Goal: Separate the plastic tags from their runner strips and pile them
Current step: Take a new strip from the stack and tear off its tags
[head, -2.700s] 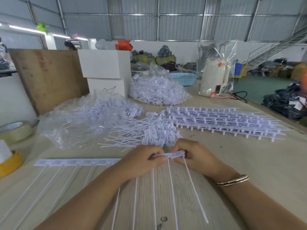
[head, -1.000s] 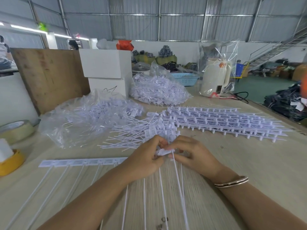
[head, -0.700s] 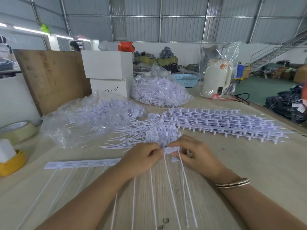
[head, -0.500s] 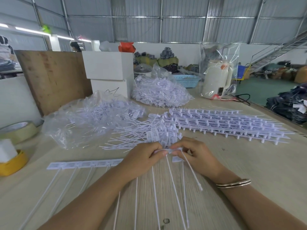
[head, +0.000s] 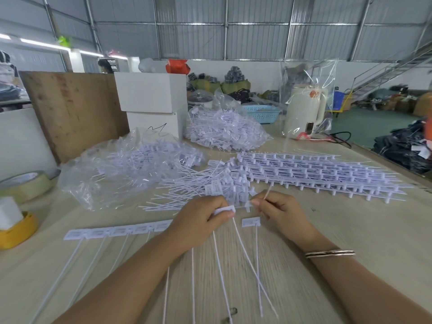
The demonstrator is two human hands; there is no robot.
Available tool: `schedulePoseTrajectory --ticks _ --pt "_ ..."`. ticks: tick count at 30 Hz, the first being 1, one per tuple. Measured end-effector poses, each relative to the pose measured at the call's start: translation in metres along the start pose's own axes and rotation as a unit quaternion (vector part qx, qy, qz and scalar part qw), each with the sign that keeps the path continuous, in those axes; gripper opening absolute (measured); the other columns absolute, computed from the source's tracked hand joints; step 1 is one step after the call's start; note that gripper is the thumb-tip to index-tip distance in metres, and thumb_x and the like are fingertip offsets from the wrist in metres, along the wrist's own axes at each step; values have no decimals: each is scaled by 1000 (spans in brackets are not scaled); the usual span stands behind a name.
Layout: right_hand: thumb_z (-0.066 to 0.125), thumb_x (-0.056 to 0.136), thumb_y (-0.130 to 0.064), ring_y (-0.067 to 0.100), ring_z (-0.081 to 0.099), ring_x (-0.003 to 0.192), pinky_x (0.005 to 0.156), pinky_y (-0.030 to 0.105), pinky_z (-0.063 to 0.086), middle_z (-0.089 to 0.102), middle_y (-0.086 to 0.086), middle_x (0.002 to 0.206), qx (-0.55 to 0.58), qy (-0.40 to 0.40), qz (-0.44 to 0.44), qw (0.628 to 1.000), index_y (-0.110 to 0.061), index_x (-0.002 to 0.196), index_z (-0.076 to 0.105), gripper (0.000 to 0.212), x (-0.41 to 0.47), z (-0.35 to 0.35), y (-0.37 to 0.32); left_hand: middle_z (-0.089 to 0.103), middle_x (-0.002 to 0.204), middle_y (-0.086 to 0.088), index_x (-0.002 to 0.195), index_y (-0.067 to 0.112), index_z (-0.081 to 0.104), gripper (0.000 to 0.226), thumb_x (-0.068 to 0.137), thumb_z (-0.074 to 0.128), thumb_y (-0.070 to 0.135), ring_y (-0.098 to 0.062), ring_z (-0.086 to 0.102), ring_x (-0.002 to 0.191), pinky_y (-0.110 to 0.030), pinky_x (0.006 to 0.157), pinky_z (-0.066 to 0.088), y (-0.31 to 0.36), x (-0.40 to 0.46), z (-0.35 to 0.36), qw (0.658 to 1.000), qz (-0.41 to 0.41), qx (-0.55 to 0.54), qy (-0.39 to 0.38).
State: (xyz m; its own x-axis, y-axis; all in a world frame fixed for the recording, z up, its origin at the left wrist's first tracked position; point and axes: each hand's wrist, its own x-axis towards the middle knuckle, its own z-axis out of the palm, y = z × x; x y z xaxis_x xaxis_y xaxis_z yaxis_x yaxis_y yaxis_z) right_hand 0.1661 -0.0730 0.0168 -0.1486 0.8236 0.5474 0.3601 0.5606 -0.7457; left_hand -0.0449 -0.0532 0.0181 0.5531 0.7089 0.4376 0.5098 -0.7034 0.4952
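Observation:
My left hand (head: 201, 220) grips the right end of a white runner strip of tags (head: 117, 231), whose thin tails run toward me across the table. My right hand (head: 278, 211) pinches one separated tag (head: 249, 204), its tail pointing up and away. Another loose tag (head: 250, 222) lies flat between my hands with its tail trailing toward me. Just beyond my hands sits the pile of separated tags (head: 210, 185). A stack of whole strips (head: 315, 174) lies to the right of the pile.
Two clear bags of tags lie beyond, one at the left (head: 126, 169) and one further back (head: 224, 132). Tape rolls (head: 25, 185) sit at the left edge, white boxes (head: 152, 99) and a bagged kettle (head: 304, 113) at the back. The table edge (head: 397, 164) runs along the right.
My right hand has pulled one tag off the strip's end and drawn it right and up. Another detached tag now lies on the table between my hands. The left hand still holds the strip.

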Motion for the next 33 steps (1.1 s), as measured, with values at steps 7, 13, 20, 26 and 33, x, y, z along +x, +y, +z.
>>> schedulePoseTrajectory --ticks 7,13,20,26,33 --pt "63 85 -4 28 56 84 78 31 45 63 17 90 -16 -7 49 999 -18 95 72 20 1 -6 0 53 68 0 70 33 44 29 96 47 21 -15 49 63 -42 66 44 -1 -3 -7 999 -37 -6 -13" --pt "52 85 13 2 46 74 68 9 34 51 0 89 -78 -129 81 985 -20 101 68 40 1 -4 2 52 67 16 78 35 50 26 86 42 11 -5 47 63 -32 61 39 -2 -2 -9 998 -57 10 -16" --pt "45 78 6 3 48 83 76 16 36 51 -4 87 -96 -46 6 994 -14 91 71 36 0 -3 -1 52 82 10 103 31 48 29 89 44 6 -10 52 75 -32 70 43 -4 -2 -4 994 -84 -17 -67" --pt "67 77 -3 15 58 89 79 36 48 60 3 98 -181 -138 -155 961 -19 114 66 41 -2 9 -4 53 81 12 101 32 45 27 92 44 6 -4 49 69 -27 64 39 1 -1 2 993 -77 -72 -61" --pt "71 76 -16 16 60 67 60 40 48 65 0 77 -248 -24 -221 943 -18 92 76 17 -1 6 -2 53 69 11 77 28 51 18 95 50 30 -7 49 65 -32 67 43 1 0 -1 995 -86 -21 -42"
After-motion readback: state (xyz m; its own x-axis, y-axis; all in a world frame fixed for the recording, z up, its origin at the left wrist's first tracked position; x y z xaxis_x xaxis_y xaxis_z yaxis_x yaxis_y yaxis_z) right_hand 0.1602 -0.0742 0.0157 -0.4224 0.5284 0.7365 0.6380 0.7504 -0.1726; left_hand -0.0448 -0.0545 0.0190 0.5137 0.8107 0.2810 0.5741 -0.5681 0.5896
